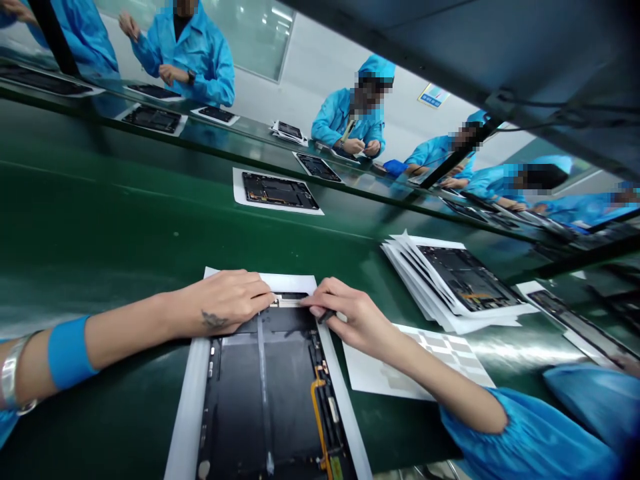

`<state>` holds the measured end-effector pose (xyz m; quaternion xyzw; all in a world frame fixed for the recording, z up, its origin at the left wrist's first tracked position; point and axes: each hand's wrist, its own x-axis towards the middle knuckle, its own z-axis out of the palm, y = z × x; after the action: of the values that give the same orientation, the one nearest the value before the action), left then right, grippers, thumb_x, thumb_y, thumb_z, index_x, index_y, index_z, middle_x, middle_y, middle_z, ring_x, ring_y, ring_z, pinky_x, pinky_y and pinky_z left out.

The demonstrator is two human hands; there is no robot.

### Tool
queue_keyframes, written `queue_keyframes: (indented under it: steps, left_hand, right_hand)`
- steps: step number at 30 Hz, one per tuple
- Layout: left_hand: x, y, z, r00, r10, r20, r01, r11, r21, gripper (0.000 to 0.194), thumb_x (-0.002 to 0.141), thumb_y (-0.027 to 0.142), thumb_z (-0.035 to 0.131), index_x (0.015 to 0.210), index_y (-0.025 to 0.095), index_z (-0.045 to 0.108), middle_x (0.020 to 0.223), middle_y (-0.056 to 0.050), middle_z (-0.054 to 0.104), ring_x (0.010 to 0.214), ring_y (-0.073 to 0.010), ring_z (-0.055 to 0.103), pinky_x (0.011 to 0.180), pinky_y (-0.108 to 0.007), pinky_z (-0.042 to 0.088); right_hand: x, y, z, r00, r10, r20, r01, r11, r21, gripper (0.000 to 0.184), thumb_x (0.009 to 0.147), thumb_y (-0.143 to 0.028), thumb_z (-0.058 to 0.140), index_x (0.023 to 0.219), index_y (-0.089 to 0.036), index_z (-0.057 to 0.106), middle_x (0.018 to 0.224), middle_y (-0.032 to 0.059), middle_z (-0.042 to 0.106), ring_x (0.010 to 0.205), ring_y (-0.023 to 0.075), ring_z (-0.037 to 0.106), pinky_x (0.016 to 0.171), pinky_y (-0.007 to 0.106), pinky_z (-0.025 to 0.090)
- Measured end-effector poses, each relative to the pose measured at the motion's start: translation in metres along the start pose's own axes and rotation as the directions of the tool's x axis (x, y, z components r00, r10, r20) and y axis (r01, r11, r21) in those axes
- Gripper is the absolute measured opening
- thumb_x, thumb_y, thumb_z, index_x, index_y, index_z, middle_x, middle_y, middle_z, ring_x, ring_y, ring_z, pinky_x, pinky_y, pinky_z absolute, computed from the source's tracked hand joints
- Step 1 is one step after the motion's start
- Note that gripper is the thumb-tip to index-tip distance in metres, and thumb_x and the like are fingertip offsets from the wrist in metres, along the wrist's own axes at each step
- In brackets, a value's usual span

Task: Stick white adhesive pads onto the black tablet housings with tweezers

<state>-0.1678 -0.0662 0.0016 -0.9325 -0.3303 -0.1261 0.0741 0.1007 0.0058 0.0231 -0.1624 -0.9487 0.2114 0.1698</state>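
Observation:
An opened tablet body (270,393) with dark inner parts and an orange flex cable lies on a white sheet (187,413) on the green belt in front of me. My left hand (225,303) rests on its far left corner, fingers together and pressing down near the top edge. My right hand (350,317) is at the far right corner, fingers curled around a small dark tool (326,315) whose tip touches the top edge.
A white sticker sheet (425,367) lies right of the tablet. A stack of white sheets topped by another opened tablet (465,277) sits further right. More tablets (277,191) ride the green belt (100,220). Several people in blue coats work across the line.

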Motion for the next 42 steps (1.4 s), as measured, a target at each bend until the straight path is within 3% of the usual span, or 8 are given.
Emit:
queue_keyframes:
  steps: [13, 19, 25, 27, 30, 35, 38, 42]
  left_hand:
    - [0.002, 0.0, -0.003, 1.0, -0.001, -0.004, 0.001, 0.998, -0.07, 0.026, 0.093, 0.004, 0.044, 0.109, 0.01, 0.065, 0.103, -0.011, 0.069, 0.091, -0.0242, 0.062, 0.077, -0.036, 0.051]
    - [0.0, -0.008, -0.006, 0.998, -0.063, -0.001, 0.062, 0.983, -0.174, 0.027, 0.1, 0.009, 0.037, 0.111, 0.014, 0.061, 0.106, -0.007, 0.069, 0.092, -0.0204, 0.058, 0.078, -0.031, 0.048]
    - [-0.006, -0.019, 0.001, 0.968, -0.249, 0.012, 0.249, 0.968, -0.039, 0.034, 0.101, 0.026, 0.044, 0.134, 0.016, 0.047, 0.136, -0.013, 0.052, 0.125, -0.0294, 0.044, 0.095, -0.042, 0.043]
    - [-0.006, -0.02, 0.002, 0.938, -0.345, 0.046, 0.342, 0.938, 0.053, 0.034, 0.101, 0.031, 0.044, 0.13, 0.014, 0.048, 0.126, -0.014, 0.056, 0.112, -0.0293, 0.051, 0.087, -0.041, 0.045]
    - [-0.002, -0.02, -0.001, 0.907, -0.402, 0.123, 0.404, 0.915, 0.008, 0.022, 0.102, 0.03, 0.039, 0.099, 0.016, 0.055, 0.094, -0.008, 0.058, 0.079, -0.023, 0.052, 0.071, -0.035, 0.044]
    - [0.001, -0.041, -0.009, 0.915, -0.379, 0.137, 0.396, 0.909, -0.127, 0.025, 0.103, 0.028, 0.035, 0.083, 0.02, 0.047, 0.079, -0.001, 0.056, 0.069, -0.0159, 0.052, 0.068, -0.027, 0.042]
    - [-0.014, -0.085, -0.025, 0.828, -0.558, 0.052, 0.56, 0.822, -0.104, 0.026, 0.103, 0.034, 0.035, 0.087, 0.02, 0.05, 0.07, 0.003, 0.056, 0.062, -0.0131, 0.053, 0.061, -0.022, 0.041]
    - [-0.057, -0.154, -0.066, 0.538, -0.819, -0.198, 0.831, 0.555, -0.041, 0.024, 0.103, 0.028, 0.036, 0.104, 0.015, 0.057, 0.084, -0.002, 0.064, 0.076, -0.0164, 0.06, 0.068, -0.025, 0.047]
  right_hand:
    - [0.027, 0.0, 0.02, 0.995, -0.096, 0.037, 0.094, 0.994, 0.059, 0.024, 0.095, -0.007, 0.048, 0.104, -0.019, 0.066, 0.09, 0.0069, 0.067, 0.085, 0.0201, 0.058, 0.077, 0.035, 0.047]
    - [0.022, 0.005, 0.022, 0.979, -0.2, 0.034, 0.203, 0.974, -0.098, 0.034, 0.09, -0.002, 0.042, 0.113, -0.017, 0.063, 0.092, 0.0086, 0.065, 0.084, 0.0211, 0.054, 0.075, 0.036, 0.044]
    - [0.016, 0.007, 0.013, 0.994, -0.106, -0.038, 0.102, 0.991, -0.086, 0.022, 0.093, -0.006, 0.044, 0.096, -0.017, 0.063, 0.087, 0.0076, 0.063, 0.081, 0.02, 0.053, 0.071, 0.033, 0.044]
    - [0.007, 0.008, 0.005, 0.994, -0.049, -0.097, 0.045, 0.998, -0.04, 0.023, 0.092, -0.005, 0.044, 0.096, -0.019, 0.062, 0.086, 0.0065, 0.062, 0.082, 0.0197, 0.054, 0.071, 0.032, 0.046]
    - [-0.011, 0.014, -0.005, 0.986, 0.014, -0.164, -0.022, 0.999, -0.043, 0.025, 0.088, -0.003, 0.043, 0.092, -0.02, 0.061, 0.083, 0.005, 0.062, 0.08, 0.0192, 0.056, 0.069, 0.03, 0.046]
    - [-0.041, 0.03, -0.004, 0.957, 0.119, -0.264, -0.145, 0.986, -0.081, 0.025, 0.085, -0.002, 0.041, 0.085, -0.021, 0.058, 0.084, 0.0049, 0.062, 0.078, 0.0188, 0.058, 0.067, 0.031, 0.047]
    - [-0.052, 0.036, 0.003, 0.95, 0.167, -0.263, -0.198, 0.975, -0.096, 0.025, 0.084, -0.002, 0.04, 0.084, -0.021, 0.056, 0.082, 0.0046, 0.06, 0.077, 0.0189, 0.058, 0.067, 0.03, 0.047]
    - [-0.056, 0.038, 0.009, 0.957, 0.201, -0.209, -0.233, 0.962, -0.144, 0.023, 0.084, -0.003, 0.042, 0.084, -0.022, 0.055, 0.079, 0.0039, 0.059, 0.074, 0.0189, 0.057, 0.065, 0.03, 0.045]
